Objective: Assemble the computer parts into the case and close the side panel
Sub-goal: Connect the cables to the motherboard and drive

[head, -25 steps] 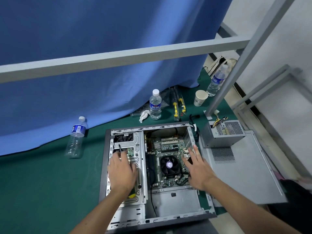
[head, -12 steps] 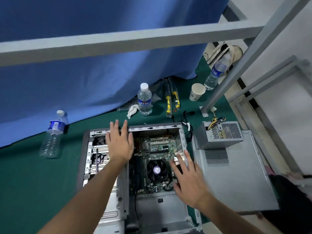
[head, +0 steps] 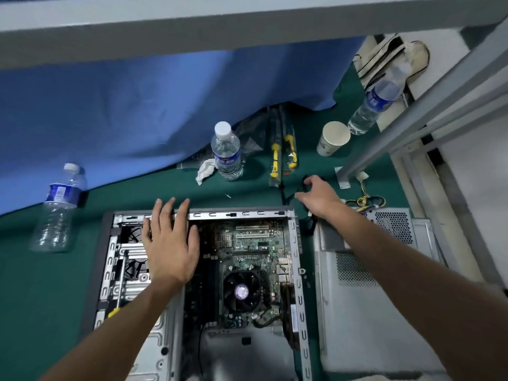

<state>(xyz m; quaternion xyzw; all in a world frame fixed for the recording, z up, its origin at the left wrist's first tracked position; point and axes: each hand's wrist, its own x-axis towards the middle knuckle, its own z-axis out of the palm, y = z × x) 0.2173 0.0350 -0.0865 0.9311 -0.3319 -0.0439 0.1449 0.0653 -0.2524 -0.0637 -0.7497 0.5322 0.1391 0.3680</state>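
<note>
Both of your hands have left the inside of the open grey metal computer case (head: 154, 350) since a second ago, when they rested among its parts. Seen from the head camera, your left hand (head: 170, 248) now lies flat, fingers straight and spread, over the silver drive cage (head: 121, 259), with its fingertips reaching the case's far rim; it holds nothing. Your right hand (head: 319, 198) has travelled out past the far right corner of the case to the bundle of black cables (head: 309, 180) on the green surface (head: 41, 298). Its fingers curl down at the cable, but you cannot tell yet whether they have closed on it. That cable seems to run toward the perforated grey power supply box (head: 393, 226), which sits outside the case on the flat grey side panel (head: 371, 312) just right of it. So the green motherboard (head: 255, 243) with its black round cooling fan (head: 241, 291) is in place, while the supply is not yet mounted and the panel is still off. A yellow-handled screwdriver (head: 121, 284) lies across the cage by your left forearm. You look to be fetching the supply's wiring next, with the left hand steadying the case.
</note>
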